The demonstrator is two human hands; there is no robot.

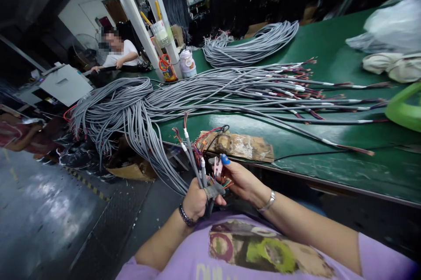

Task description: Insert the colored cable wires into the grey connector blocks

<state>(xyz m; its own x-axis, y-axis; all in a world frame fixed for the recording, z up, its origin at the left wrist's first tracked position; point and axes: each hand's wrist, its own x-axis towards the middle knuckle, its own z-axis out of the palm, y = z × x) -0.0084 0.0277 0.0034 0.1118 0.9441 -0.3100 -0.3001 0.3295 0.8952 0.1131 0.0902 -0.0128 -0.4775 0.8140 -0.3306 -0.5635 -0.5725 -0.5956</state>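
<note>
My left hand (pixel 194 201) is closed around several grey cables (pixel 194 163), which stand upright out of the fist. White bands sit near their ends, and thin coloured wires (pixel 179 135) fan out at the tips. Grey material (pixel 215 190) wraps one finger of this hand. Close by on the right, my right hand (pixel 245 181) pinches a small pale pink clip-like piece (pixel 217 166) beside the wire ends; its exact kind is unclear. A blue cover (pixel 225 159) is on one fingertip. Stripped orange and green wire ends (pixel 227 183) show between the two hands.
A long bundle of grey cables (pixel 197 91) lies across the green table (pixel 329 43) and hangs over its left edge. A worn wooden board (pixel 250 146) is at the front edge. Behind are a coiled cable bundle (pixel 253 45) and a jar (pixel 187 62). A person (pixel 123 52) works at back left.
</note>
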